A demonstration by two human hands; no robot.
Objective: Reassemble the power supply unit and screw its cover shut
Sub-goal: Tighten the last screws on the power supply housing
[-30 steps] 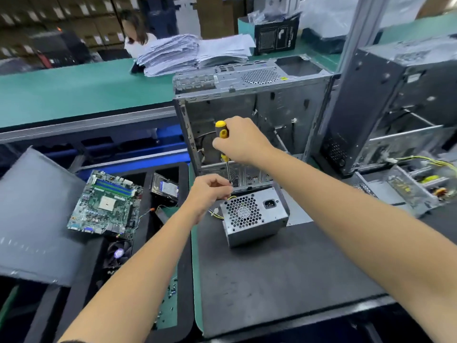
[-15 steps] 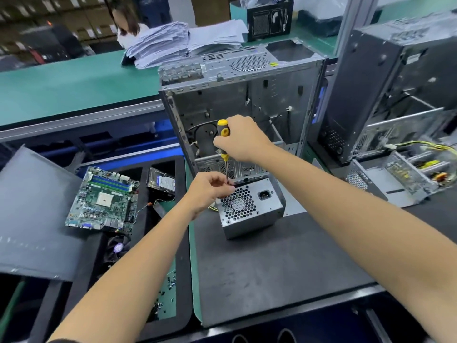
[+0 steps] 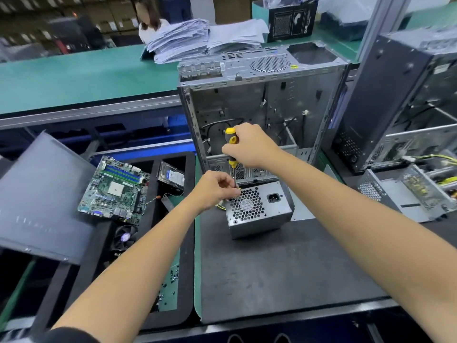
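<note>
Hiding the screwdriver (image 3: 232, 147) tip, left hand (image 3: 215, 189) pinches; screw unseen.

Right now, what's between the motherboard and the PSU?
In the head view: a hard drive in the black tray, and the left hand pinching the screwdriver shaft at the PSU corner, right of the motherboard.

Right hand (image 3: 249, 147) grips screwdriver (image 3: 232, 147) upright; left hand (image 3: 215, 189) pinches shaft just below. Power supply unit (image 3: 259, 209) under tip, on mat (image 3: 272, 268). Open case (image 3: 259, 107) directly behind grip. Motherboard (image 3: 116, 189) left of grip, in tray (image 3: 190, 219). Second case (image 3: 395, 95) far right.
</note>
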